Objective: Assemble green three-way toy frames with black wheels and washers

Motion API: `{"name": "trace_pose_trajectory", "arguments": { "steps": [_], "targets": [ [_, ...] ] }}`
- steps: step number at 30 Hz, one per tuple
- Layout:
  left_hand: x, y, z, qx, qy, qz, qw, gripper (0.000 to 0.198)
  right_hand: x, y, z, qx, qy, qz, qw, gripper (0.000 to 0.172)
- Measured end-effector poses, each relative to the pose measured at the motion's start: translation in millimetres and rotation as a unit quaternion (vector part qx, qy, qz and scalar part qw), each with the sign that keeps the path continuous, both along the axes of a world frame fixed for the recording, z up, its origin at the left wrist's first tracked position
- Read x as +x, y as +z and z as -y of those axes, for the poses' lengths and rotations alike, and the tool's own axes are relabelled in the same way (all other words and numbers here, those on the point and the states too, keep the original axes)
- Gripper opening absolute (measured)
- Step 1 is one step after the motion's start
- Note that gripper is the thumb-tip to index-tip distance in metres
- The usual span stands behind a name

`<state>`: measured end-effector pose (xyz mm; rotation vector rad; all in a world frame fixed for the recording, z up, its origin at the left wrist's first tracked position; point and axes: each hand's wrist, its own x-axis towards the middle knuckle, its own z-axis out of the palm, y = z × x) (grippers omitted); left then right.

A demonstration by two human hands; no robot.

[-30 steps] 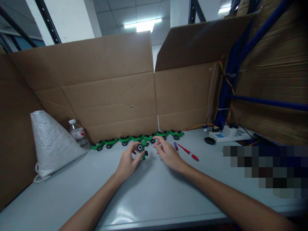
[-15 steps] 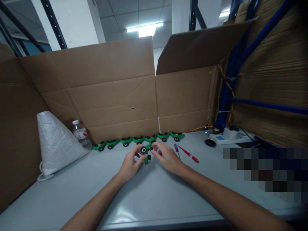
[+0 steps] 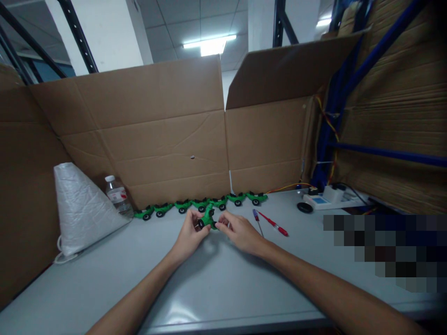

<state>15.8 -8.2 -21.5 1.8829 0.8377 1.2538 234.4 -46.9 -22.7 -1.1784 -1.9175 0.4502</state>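
Note:
Between my two hands, just above the table, is a small green toy car (image 3: pixel 207 217) with black wheels. My left hand (image 3: pixel 189 235) is closed on its left side, the thumb beneath near a wheel. Fingers of my right hand (image 3: pixel 239 231) pinch the toy's lower right edge, partly hiding it. Behind my hands, several similar green toy cars (image 3: pixel 236 199) stand in a row along the cardboard. To the right of my right hand lie a small screwdriver with a purple handle (image 3: pixel 255 214) and a red screwdriver (image 3: pixel 277 227).
A silvery drawstring bag (image 3: pixel 82 211) and a water bottle (image 3: pixel 118 195) stand at the left on the grey table (image 3: pixel 216 288). Cardboard walls (image 3: pixel 167 139) enclose the back. At right are a black ring (image 3: pixel 305 207), a power strip (image 3: pixel 335 199) and a blue frame (image 3: pixel 330 121).
The toy car has been turned in my hands; its wheel now faces lower left and its narrow end points up. My right hand has shifted slightly down.

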Motion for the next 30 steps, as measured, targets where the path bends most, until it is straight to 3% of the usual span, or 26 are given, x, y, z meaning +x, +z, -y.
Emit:
{"name": "trace_pose_trajectory", "arguments": {
  "steps": [5,9,12,18,23,27,30],
  "targets": [
    [1.7,-1.3,-0.1,-0.102,-0.036,0.042,0.993,0.052,1.8,-1.5,-1.3,0.036,0.011,0.018,0.999,0.017],
    [4.8,-0.1,4.4,-0.212,-0.074,0.118,0.967,0.066,3.5,-1.9,-2.5,0.055,0.022,0.037,0.998,0.020],
    [5.4,-0.2,5.9,-0.252,-0.089,0.127,0.955,0.069,4.2,-1.4,-2.3,0.073,0.039,0.049,0.995,0.019],
    [3.0,0.4,4.8,-0.243,-0.085,0.082,0.963,0.071,2.9,2.9,3.0,0.099,0.059,0.057,0.992,0.017],
    [-0.9,-0.6,-0.4,-0.210,-0.070,0.072,0.973,0.061,4.3,1.7,1.0,0.088,0.017,0.058,0.994,0.017],
    [-3.1,0.6,-3.5,-0.187,-0.061,0.071,0.978,0.061,7.3,-0.2,-4.1,0.049,-0.038,0.051,0.997,0.011],
    [-2.2,4.3,-1.3,-0.176,-0.075,0.067,0.979,0.060,6.5,1.1,-4.1,-0.004,-0.055,0.052,0.997,0.018]
  ]
}}
